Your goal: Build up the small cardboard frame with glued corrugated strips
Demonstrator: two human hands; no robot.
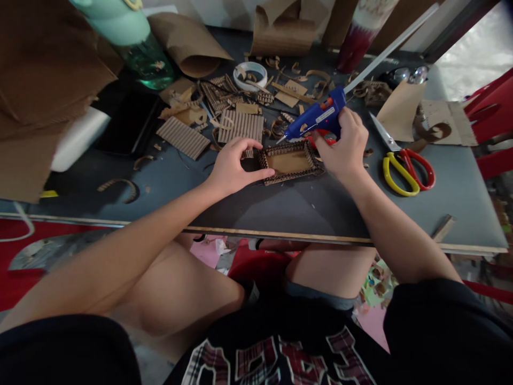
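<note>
A small rectangular cardboard tray [289,161] with a corrugated rim lies on the dark table [304,206]. My left hand [232,167] rests at its left end, thumb and fingers pinching the rim. My right hand [344,147] is closed round the handle of a blue glue gun [316,118]. The gun's nozzle points left and down, just above the tray's far left corner. A white glue stick [385,53] sticks out of the gun's back toward the upper right.
Scissors [404,163] with yellow and red handles lie right of my right hand. Corrugated cardboard pieces [240,126] and curled scraps litter the far table, with a tape roll [250,75], a green bottle [136,43], a black tablet [128,123] and brown paper sheets [44,69].
</note>
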